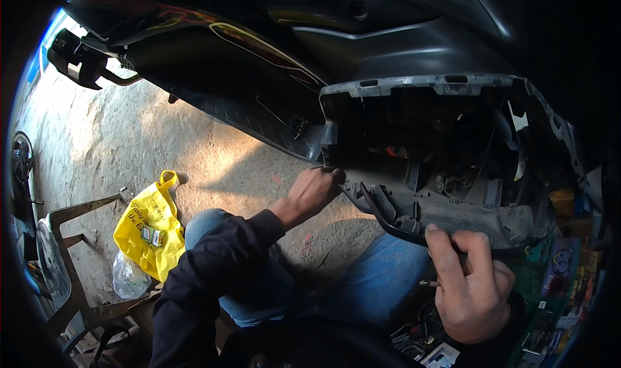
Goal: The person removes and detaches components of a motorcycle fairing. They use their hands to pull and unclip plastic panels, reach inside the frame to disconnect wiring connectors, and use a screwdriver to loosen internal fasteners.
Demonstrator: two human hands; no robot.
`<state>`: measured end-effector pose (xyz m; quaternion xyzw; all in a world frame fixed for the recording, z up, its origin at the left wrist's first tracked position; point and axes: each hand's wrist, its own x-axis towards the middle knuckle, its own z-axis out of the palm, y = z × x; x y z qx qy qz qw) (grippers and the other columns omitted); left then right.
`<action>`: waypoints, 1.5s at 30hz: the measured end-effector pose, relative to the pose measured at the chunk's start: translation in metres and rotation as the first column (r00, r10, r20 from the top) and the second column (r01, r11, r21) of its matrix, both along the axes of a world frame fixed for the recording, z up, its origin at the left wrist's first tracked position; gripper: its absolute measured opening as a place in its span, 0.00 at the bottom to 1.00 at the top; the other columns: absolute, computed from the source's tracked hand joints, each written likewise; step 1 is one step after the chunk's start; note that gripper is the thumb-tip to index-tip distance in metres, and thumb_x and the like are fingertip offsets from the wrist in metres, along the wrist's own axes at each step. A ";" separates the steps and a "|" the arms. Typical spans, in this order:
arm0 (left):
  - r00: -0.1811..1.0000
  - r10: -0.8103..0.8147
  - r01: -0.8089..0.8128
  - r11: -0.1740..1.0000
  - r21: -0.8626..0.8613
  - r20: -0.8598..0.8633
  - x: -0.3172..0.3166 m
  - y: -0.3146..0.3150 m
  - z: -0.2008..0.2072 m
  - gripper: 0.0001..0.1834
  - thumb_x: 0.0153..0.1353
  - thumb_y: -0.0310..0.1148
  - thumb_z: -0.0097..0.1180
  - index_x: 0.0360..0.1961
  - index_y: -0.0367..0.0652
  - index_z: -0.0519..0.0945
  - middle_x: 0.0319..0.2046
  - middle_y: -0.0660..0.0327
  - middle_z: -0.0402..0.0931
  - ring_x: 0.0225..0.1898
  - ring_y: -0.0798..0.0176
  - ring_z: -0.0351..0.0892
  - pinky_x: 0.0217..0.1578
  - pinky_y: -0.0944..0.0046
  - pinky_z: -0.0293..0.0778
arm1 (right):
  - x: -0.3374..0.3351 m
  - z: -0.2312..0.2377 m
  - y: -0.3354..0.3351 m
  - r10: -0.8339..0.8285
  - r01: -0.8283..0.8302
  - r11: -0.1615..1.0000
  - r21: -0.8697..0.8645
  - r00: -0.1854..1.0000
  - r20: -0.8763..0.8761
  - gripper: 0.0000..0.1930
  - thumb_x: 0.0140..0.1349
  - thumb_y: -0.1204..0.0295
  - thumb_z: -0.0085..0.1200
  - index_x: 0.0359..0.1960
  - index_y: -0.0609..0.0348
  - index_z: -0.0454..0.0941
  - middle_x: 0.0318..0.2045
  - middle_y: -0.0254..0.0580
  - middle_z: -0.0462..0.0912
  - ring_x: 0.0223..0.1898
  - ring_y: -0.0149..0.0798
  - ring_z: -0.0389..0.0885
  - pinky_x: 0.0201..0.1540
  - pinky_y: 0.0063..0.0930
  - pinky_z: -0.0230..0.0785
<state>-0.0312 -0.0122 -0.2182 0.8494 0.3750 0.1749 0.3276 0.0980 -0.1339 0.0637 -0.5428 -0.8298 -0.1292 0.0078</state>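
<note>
Because the grey plastic lower panel (453,209) lies between both hands in the head view, at the bottom of the scooter's dark cavity and above the knees, uneven force at its two ends could twist it. The left hand (312,190) is curled against its left corner; its fingertips are hidden, so I cannot tell whether they pinch the edge or merely press on it. The right hand (475,287) has a fingertip on the front edge, near the dark trim strip (398,229), while its folded fingers grip what looks like a screwdriver (428,282), tip pointing left.

Pulling from one corner would probably load the thin moulded tabs unevenly, and one could snap. The slotted upper rim (420,85) could crack likewise if levered. With the tool in the same hand that touches the panel, a slip might score the plastic or drive the tip toward the jeans (394,264) just beside it. The cavity is deeply shadowed, so a fastener could easily be overlooked, and a loose one might drop inside or onto the concrete floor (246,167).
</note>
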 end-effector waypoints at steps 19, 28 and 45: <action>0.983 -0.081 0.104 0.986 -0.131 0.165 0.059 -0.067 -0.051 0.09 0.53 0.29 0.51 0.35 0.38 0.75 0.21 0.46 0.77 0.28 0.43 0.79 0.31 0.49 0.75 | -0.005 0.021 -0.013 0.065 -0.045 0.992 -0.114 0.982 0.177 0.22 0.41 0.81 0.55 0.44 0.60 0.81 0.32 0.43 0.75 0.18 0.30 0.71 0.18 0.24 0.61; 0.993 -0.089 0.096 0.990 -0.106 0.072 0.044 -0.062 -0.023 0.14 0.50 0.30 0.55 0.40 0.39 0.72 0.31 0.46 0.78 0.33 0.42 0.79 0.31 0.48 0.75 | 0.018 0.009 -0.040 0.028 -0.021 0.995 -0.094 0.997 0.068 0.20 0.41 0.79 0.56 0.42 0.59 0.82 0.30 0.42 0.75 0.18 0.31 0.70 0.20 0.24 0.63; 0.939 -0.275 0.288 0.957 0.039 -0.206 0.027 -0.052 0.020 0.12 0.51 0.35 0.61 0.35 0.41 0.78 0.24 0.52 0.76 0.26 0.48 0.80 0.24 0.56 0.76 | 0.042 -0.005 -0.064 0.217 -0.226 0.970 0.085 0.971 0.103 0.10 0.51 0.76 0.56 0.37 0.58 0.83 0.29 0.35 0.76 0.16 0.23 0.70 0.17 0.18 0.57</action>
